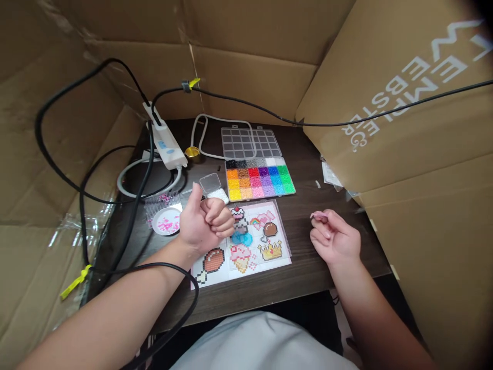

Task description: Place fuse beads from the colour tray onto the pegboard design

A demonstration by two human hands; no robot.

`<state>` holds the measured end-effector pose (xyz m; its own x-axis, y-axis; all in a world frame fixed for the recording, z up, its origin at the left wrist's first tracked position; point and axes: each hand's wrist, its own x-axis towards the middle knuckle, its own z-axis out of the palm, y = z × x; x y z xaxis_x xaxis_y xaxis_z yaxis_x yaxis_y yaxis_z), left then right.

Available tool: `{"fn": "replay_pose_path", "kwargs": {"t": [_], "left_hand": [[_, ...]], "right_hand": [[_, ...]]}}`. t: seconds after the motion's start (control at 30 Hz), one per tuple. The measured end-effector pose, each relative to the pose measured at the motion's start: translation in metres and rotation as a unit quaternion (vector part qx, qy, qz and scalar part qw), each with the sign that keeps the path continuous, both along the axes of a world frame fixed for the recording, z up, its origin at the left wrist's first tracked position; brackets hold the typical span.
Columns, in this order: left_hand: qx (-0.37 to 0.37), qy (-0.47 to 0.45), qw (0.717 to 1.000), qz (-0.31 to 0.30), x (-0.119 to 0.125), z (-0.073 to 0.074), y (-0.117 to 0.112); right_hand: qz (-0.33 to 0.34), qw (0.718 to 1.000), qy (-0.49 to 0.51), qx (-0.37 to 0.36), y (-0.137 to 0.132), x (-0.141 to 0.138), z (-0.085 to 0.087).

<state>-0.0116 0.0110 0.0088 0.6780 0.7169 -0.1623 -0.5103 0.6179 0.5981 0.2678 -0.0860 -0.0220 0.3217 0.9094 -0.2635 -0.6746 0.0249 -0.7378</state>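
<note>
My left hand [206, 218] is held above the left part of a sheet of pixel-art patterns [210, 281]. Its fingers curl into a fist with the thumb pointing up, and nothing shows in it. To the right of the sheet, my right hand [337, 239] is closed, thumb and fingers pinched together. A small pinkish thing seems to sit at its fingertips, too unclear to name. Clear pegboards [283, 221] lie over the sheet, whose pictures include a crown, an ice cream and a drumstick. Behind it stands an open bead box [260, 180] sorted by colour.
Left of my left hand sit a white dish [166, 221] of pink beads and another pegboard [154, 205]. A small case of white beads [219, 195] stands behind. Black cables [142, 205] loop from a power strip [167, 144]. Cardboard walls [250, 67] enclose the table.
</note>
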Motion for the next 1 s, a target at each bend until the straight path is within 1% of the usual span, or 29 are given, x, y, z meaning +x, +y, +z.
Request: {"fn": "replay_pose_path", "kwargs": {"t": [0.17,0.43,0.7,0.83,1.0], "left_hand": [[0.004,0.002,0.999,0.046,-0.0007,0.0002,0.0006],[-0.003,-0.012,0.998,0.064,-0.0003,0.0007,0.0006],[0.008,-0.002,0.997,0.074,0.0004,0.0006,0.0022],[0.014,-0.001,0.997,0.080,0.0007,-0.0018,0.0027],[-0.005,0.002,0.996,0.090,0.0025,-0.0048,0.0015]], "right_hand": [[0.035,0.997,0.069,0.018,0.0009,0.0049,0.0019],[0.058,0.988,0.131,0.060,0.0018,0.0004,0.0039],[0.102,0.981,0.118,0.118,-0.0031,0.0032,0.0007],[0.121,0.980,0.103,0.116,-0.0022,0.0041,-0.0017],[0.108,0.987,0.065,0.104,-0.0023,0.0072,-0.0050]]}}
